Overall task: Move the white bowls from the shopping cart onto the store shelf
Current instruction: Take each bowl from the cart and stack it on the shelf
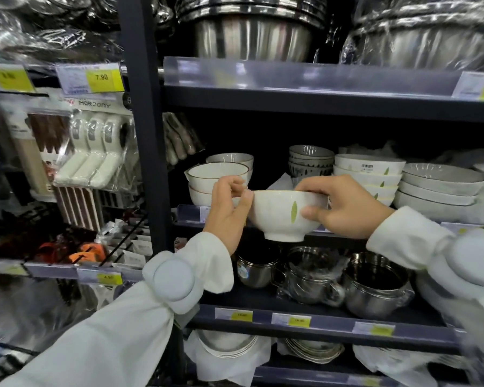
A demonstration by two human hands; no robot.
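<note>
**Leaf-print bowl held at the shelf edge, ready to go in**

I have a white bowl (pixel 287 215) with a green leaf mark in both hands, upright, in the air just in front of the middle shelf (pixel 313 234) and not yet resting on it. My right hand (pixel 344 208) grips it firmly, fingers curled over the rim and thumb pressed on the outer wall. My left hand (pixel 229 208) steadies the opposite side, thumb against the rim, its other fingers loosely curled. Behind my right hand stands a stack of matching leaf bowls (pixel 368 177); to the left, brown-rimmed bowls (pixel 218 177). The cart is out of view. To do this well, I judge the bowl should be lifted level above the matching stack, centred, then lowered gently so it nests. Ceramic chips easily, so rims should not knock. My right fingers over the rim must slip clear before the bowl seats, and my sleeves should stay off neighbouring stacks.
</note>
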